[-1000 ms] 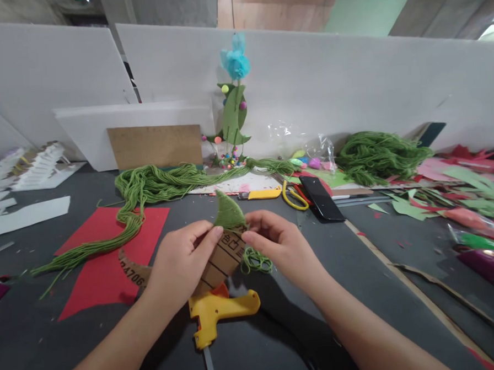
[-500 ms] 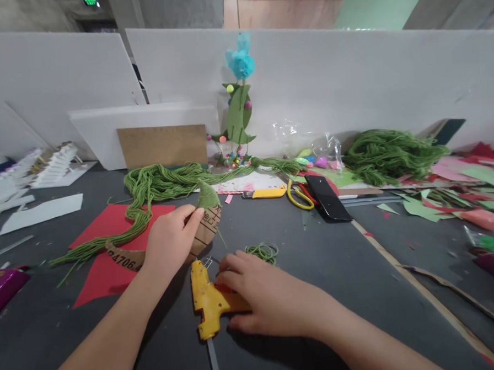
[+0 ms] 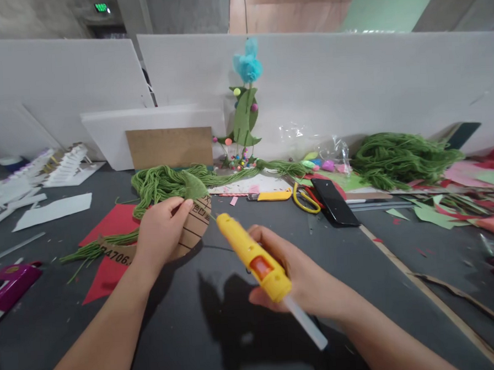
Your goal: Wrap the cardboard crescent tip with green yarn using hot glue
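Note:
My left hand (image 3: 160, 228) is closed on a curved brown cardboard piece (image 3: 193, 229) with black print. Green yarn (image 3: 195, 186) covers the cardboard's upper tip, beside my thumb. In my right hand (image 3: 293, 271) is a yellow glue gun (image 3: 244, 243), lifted off the table. Its nozzle points up and left, close to the cardboard's right edge; whether they touch I cannot tell. A glue stick (image 3: 306, 322) protrudes from the gun's back end. Red sheets (image 3: 106, 278) lie under the cardboard's lower left part.
A green yarn bundle (image 3: 156, 184) lies behind my left hand, another (image 3: 398, 155) at the back right. A yellow cutter (image 3: 274, 195), scissors (image 3: 308, 201) and a black phone (image 3: 334, 202) sit mid-table. A blue flower model (image 3: 248, 66) stands against the white boards (image 3: 328, 81).
My right hand has taken hold of the glue gun, raised it from the table and turned its nozzle toward the cardboard. My left hand keeps its grip on the cardboard, shifted slightly left.

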The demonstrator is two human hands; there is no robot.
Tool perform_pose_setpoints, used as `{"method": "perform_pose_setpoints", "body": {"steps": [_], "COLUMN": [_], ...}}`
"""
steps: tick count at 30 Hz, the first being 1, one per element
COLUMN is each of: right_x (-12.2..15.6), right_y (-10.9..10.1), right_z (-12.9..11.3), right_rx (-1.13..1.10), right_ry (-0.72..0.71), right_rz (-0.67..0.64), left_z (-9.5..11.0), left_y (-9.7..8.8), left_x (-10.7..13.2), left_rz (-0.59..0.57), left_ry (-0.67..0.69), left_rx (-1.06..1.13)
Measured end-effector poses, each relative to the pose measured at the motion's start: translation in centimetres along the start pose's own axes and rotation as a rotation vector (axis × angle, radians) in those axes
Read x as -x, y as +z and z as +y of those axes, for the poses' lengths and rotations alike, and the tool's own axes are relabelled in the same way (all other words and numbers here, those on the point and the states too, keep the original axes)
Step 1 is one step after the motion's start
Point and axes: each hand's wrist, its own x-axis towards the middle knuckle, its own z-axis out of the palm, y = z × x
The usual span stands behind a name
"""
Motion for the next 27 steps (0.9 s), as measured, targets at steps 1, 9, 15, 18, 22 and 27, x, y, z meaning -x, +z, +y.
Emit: {"method": "perform_pose_setpoints", "body": {"steps": [1, 9, 15, 18, 22, 27], "right_x": [-0.1, -0.5, -0.7, -0.8, -0.7, -0.7], "right_y": [0.0, 0.5, 1.0, 1.1, 1.3, 1.2], "right_z": [0.1, 1.8, 1.9, 2.0, 2.2, 2.2], "right_rx": [0.011, 0.171, 0.388, 0.450, 0.471, 0.434], "right_ry": [0.005, -0.025, -0.015, -0.007, 0.053, 0.083], "right_rz": [0.089, 0.308, 0.409, 0.416, 0.404, 0.362], "left_z": [0.1, 1.2, 1.6, 1.8, 1.9, 2.0], "left_y": [0.1, 0.8, 0.9, 1.1, 1.2, 1.1], "left_x": [0.1, 1.1, 1.4, 1.6, 1.6, 1.7], "left_rz": [-0.013, -0.125, -0.163, -0.187, -0.194, -0.200], "left_ry": [0.003, 0.041, 0.050, 0.040, 0.032, 0.031], "left_rx": [0.009, 0.054, 0.102, 0.114, 0.124, 0.143]}}
